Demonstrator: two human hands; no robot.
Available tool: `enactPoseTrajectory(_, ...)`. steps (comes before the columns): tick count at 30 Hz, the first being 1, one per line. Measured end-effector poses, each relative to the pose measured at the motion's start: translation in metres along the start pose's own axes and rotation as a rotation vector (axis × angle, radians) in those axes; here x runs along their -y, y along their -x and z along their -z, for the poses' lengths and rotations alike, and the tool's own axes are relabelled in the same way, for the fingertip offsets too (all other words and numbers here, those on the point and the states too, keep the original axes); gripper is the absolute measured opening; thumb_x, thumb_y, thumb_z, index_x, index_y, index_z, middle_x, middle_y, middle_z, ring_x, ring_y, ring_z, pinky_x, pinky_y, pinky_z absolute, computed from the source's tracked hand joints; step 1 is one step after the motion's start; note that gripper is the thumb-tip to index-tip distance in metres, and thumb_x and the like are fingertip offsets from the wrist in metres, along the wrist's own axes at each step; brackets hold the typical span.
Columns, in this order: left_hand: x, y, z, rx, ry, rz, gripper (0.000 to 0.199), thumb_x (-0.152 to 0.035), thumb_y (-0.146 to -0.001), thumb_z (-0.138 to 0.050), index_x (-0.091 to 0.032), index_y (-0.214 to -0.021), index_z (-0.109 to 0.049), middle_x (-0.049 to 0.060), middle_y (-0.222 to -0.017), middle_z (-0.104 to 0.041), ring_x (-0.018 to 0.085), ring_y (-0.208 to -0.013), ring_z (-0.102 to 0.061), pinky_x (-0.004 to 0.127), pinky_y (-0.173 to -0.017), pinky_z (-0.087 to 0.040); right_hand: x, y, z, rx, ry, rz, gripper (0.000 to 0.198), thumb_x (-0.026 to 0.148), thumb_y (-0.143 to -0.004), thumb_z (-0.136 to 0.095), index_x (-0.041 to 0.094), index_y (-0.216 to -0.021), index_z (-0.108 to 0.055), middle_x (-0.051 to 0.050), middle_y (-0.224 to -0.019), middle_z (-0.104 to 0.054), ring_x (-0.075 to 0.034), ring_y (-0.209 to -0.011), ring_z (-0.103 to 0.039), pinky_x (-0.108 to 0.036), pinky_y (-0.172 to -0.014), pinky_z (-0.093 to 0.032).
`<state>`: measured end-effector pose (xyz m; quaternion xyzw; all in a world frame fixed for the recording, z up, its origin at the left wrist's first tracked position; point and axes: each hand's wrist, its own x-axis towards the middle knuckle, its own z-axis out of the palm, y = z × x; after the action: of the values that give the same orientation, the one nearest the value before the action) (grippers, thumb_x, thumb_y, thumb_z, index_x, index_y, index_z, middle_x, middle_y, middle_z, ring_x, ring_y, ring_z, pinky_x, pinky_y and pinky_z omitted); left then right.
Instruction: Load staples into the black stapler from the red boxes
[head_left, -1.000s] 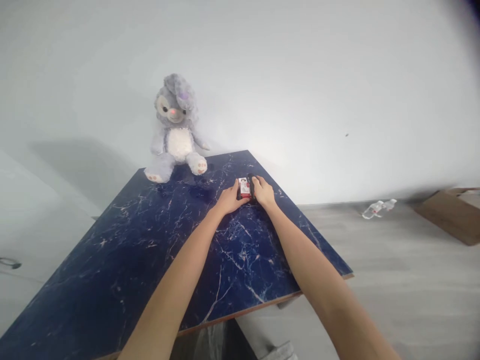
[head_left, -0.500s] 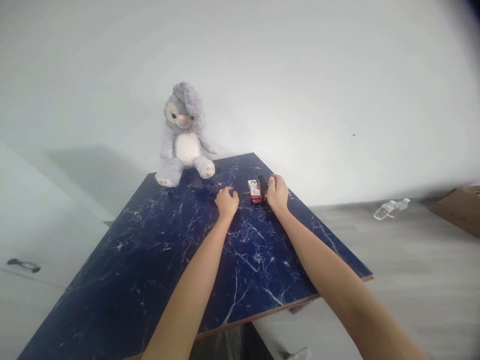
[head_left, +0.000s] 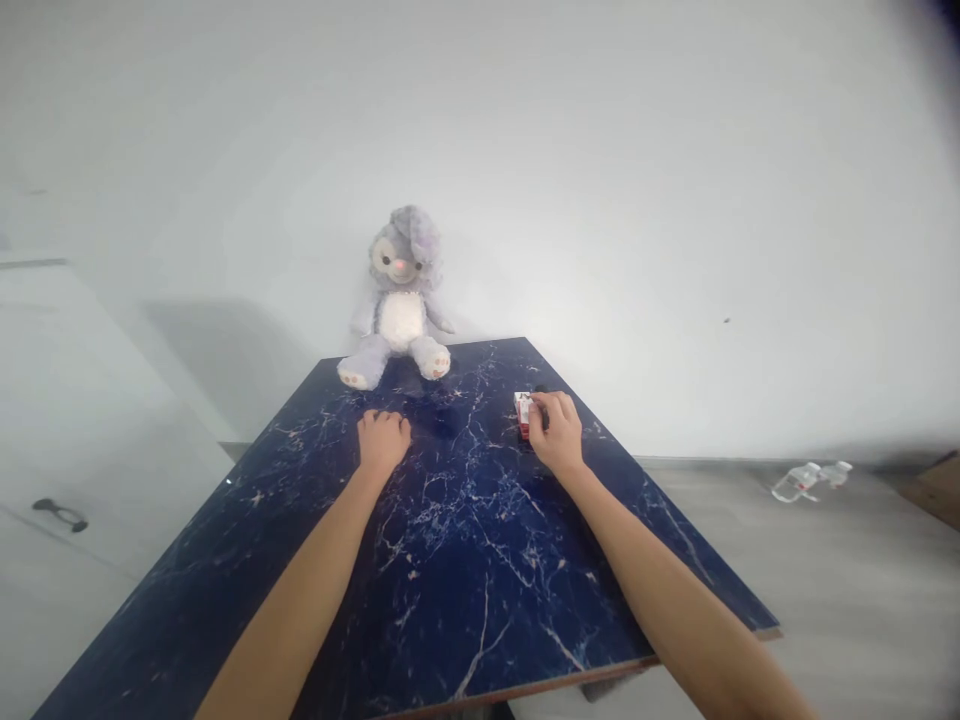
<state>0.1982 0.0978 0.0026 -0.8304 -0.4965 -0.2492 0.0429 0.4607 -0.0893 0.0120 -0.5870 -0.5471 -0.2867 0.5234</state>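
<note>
My right hand [head_left: 556, 432] is at the right part of the blue marbled table [head_left: 465, 570]. Its thumb and fingers are bent together at the right edge of a small red-and-white box [head_left: 523, 408], one of a short stack. Part of a black object [head_left: 540, 388] shows just behind the fingers; the hand covers the rest. My left hand [head_left: 384, 440] rests palm down on the table, left of the middle, with fingers slightly apart and nothing visible in it. Sitting beyond it at the far edge is a grey plush toy [head_left: 402, 320] with a white belly.
A pale wall [head_left: 645, 220] rises behind the table. On the floor to the right lie clear plastic bottles [head_left: 796, 483], with a brown cardboard box [head_left: 934, 490] further right. A white door with a dark handle [head_left: 60, 514] is at the left.
My left hand has moved left, away from the boxes. My right hand has shifted from gripping beside the black object to the edge of the red-and-white box. The view has tilted up slightly.
</note>
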Motion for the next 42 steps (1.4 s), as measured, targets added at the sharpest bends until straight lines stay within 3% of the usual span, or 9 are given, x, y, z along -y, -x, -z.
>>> enactPoseTrajectory(2,0.022,0.005,0.002,-0.028,-0.083,-0.011,0.038,-0.034,-0.095,-0.042,-0.014,-0.094,-0.075,0.018,-0.105,-0.071,0.039,-0.120,-0.045,0.051,-0.098,-0.034,0.011,0.004,-0.008,0.002,-0.008,0.039,0.012,0.018,-0.092,-0.054,0.021,-0.100,-0.061,-0.006,-0.090,-0.063,-0.020,-0.083,-0.057,-0.032,-0.077,-0.046)
enactPoseTrajectory(5,0.025,0.013,0.001,-0.034,-0.123,-0.026,0.039,-0.033,-0.096,-0.040,-0.015,-0.096,-0.075,0.017,-0.105,-0.071,0.036,-0.115,-0.048,0.049,-0.099,-0.033,0.039,0.021,-0.026,0.069,-0.045,0.117,0.010,0.013,-0.090,-0.054,0.021,-0.086,-0.058,-0.002,-0.077,-0.058,-0.016,-0.071,-0.053,-0.027,-0.068,-0.042)
enactPoseTrajectory(8,0.014,0.021,0.002,-0.095,-0.142,-0.040,0.039,-0.032,-0.096,-0.041,-0.015,-0.096,-0.075,0.017,-0.102,-0.071,0.036,-0.117,-0.046,0.053,-0.106,-0.025,0.066,0.041,-0.038,0.333,-0.103,0.383,0.018,0.009,-0.090,-0.051,0.021,-0.076,-0.056,0.001,-0.071,-0.052,-0.012,-0.064,-0.047,-0.025,-0.062,-0.035)
enactPoseTrajectory(9,0.011,0.024,0.003,-0.112,-0.145,-0.039,0.038,-0.032,-0.095,-0.041,-0.015,-0.096,-0.076,0.017,-0.101,-0.072,0.037,-0.119,-0.045,0.054,-0.109,-0.022,0.071,0.045,-0.039,0.363,-0.089,0.405,0.021,0.008,-0.090,-0.051,0.020,-0.073,-0.055,0.001,-0.070,-0.051,-0.011,-0.063,-0.044,-0.025,-0.061,-0.034)
enactPoseTrajectory(16,0.008,0.037,0.011,-0.152,-0.114,0.025,0.038,-0.034,-0.096,-0.042,-0.019,-0.093,-0.077,0.015,-0.100,-0.072,0.038,-0.117,-0.047,0.059,-0.112,-0.015,0.055,0.040,-0.026,0.206,0.042,0.187,0.030,0.004,-0.088,-0.050,0.020,-0.063,-0.045,0.003,-0.066,-0.042,-0.011,-0.059,-0.035,-0.026,-0.058,-0.029)
enactPoseTrajectory(32,0.010,0.034,0.008,-0.122,-0.097,0.026,0.043,-0.039,-0.100,-0.037,-0.020,-0.093,-0.075,0.013,-0.101,-0.071,0.034,-0.106,-0.053,0.055,-0.108,-0.023,0.045,0.042,-0.023,0.380,-0.175,0.057,0.030,0.002,-0.078,-0.046,0.021,-0.060,-0.032,0.005,-0.060,-0.037,-0.010,-0.055,-0.035,-0.025,-0.056,-0.028)
enactPoseTrajectory(36,0.011,0.031,0.009,-0.119,-0.032,-0.031,0.041,-0.037,-0.100,-0.039,-0.020,-0.085,-0.073,0.012,-0.093,-0.071,0.030,-0.099,-0.056,0.048,-0.099,-0.033,0.043,0.039,-0.021,0.386,-0.183,0.023,0.030,0.002,-0.076,-0.046,0.022,-0.059,-0.030,0.006,-0.057,-0.034,-0.010,-0.051,-0.034,-0.026,-0.054,-0.027)
enactPoseTrajectory(39,0.011,0.029,0.011,-0.064,0.087,-0.178,0.047,-0.034,-0.101,-0.037,-0.020,-0.067,-0.066,0.008,-0.073,-0.066,0.021,-0.079,-0.058,0.035,-0.082,-0.039,0.061,0.042,-0.018,0.481,-0.187,0.138,0.027,0.001,-0.074,-0.045,0.021,-0.059,-0.034,0.005,-0.057,-0.039,-0.010,-0.052,-0.036,-0.027,-0.054,-0.027)
enactPoseTrajectory(42,0.011,0.030,0.013,-0.005,0.197,-0.279,0.050,-0.036,-0.099,-0.039,-0.020,-0.055,-0.057,0.005,-0.061,-0.062,0.016,-0.060,-0.053,0.031,-0.065,-0.033,0.096,0.051,-0.021,0.644,-0.206,0.451,0.023,0.003,-0.077,-0.045,0.021,-0.063,-0.043,0.004,-0.060,-0.046,-0.012,-0.054,-0.039,-0.029,-0.055,-0.026)
